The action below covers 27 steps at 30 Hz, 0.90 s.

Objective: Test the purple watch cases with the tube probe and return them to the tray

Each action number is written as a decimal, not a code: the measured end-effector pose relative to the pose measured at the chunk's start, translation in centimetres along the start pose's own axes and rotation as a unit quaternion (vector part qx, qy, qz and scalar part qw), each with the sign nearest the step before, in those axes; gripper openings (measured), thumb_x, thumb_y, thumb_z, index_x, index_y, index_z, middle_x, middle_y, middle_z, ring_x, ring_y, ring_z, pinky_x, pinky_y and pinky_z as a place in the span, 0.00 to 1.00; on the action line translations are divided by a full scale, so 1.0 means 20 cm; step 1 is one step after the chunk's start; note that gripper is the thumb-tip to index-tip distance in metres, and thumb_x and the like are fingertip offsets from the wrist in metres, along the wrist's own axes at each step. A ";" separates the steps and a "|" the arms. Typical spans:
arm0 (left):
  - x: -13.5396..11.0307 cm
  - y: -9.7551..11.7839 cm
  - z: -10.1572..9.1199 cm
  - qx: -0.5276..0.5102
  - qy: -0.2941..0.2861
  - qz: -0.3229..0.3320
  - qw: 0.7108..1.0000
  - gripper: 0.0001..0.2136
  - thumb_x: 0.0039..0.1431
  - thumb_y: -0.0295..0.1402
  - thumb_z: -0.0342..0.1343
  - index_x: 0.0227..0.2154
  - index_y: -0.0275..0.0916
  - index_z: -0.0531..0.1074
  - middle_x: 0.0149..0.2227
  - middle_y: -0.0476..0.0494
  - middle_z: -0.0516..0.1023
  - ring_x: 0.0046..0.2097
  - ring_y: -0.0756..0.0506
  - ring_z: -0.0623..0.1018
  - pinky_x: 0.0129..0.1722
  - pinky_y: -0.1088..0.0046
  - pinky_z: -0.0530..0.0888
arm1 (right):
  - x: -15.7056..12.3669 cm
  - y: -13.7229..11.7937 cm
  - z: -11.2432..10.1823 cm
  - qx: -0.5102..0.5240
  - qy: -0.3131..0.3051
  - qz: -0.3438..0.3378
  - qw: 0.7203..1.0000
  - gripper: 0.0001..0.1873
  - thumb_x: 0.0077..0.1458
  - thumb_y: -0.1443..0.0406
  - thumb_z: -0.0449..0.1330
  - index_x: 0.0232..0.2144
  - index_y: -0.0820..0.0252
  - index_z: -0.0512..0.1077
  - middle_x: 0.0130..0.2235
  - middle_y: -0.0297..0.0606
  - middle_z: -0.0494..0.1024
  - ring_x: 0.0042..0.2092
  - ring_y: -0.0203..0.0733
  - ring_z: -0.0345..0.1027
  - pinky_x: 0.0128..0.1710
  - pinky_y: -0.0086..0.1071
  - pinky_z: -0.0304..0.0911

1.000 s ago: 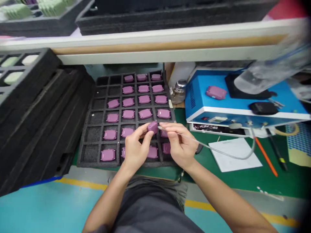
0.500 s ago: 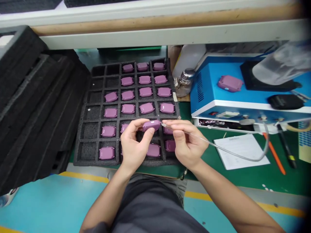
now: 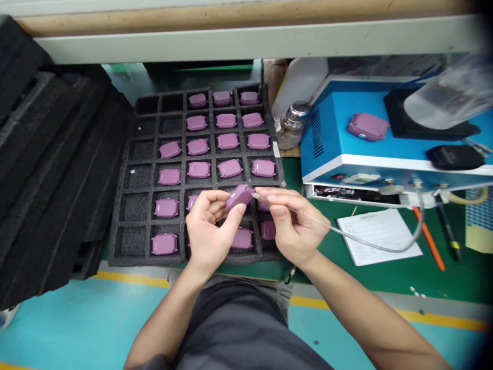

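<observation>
My left hand (image 3: pixel 210 231) pinches a purple plastic case (image 3: pixel 239 197) between thumb and fingers, its long axis tilting up toward my right hand (image 3: pixel 292 224). That hand pinches a thin tube (image 3: pixel 335 230), its metal tip at the case's right end. Both hands hover over the lower cells of a black foam tray (image 3: pixel 133 261), with more cases beneath.

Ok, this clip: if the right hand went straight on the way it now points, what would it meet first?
The purple casing held in the left hand. The right hand pinches a thin corded pen whose tip points at the casing's end, touching or nearly so; depth is unclear.
</observation>
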State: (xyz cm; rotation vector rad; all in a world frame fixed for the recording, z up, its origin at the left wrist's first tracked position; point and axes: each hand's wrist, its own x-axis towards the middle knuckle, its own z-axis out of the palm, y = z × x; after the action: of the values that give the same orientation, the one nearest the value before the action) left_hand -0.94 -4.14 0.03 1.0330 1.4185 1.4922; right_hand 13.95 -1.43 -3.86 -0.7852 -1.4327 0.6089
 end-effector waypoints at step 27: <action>0.00 -0.02 -0.01 0.021 -0.008 0.024 0.999 0.11 0.55 0.30 0.71 0.37 0.38 0.74 0.35 0.45 0.86 0.37 0.47 0.88 0.41 0.76 0.84 | 0.01 0.00 0.01 -0.014 -0.004 0.014 1.000 0.06 0.67 0.66 0.63 0.43 0.52 0.81 0.43 0.40 0.88 0.47 0.46 0.85 0.47 0.43 0.82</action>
State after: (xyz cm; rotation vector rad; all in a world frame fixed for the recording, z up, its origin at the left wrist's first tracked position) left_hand -1.02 -4.17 -0.30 1.1095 1.4281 1.4895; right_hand 13.85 -1.30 -3.77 -0.8263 -1.4421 0.6142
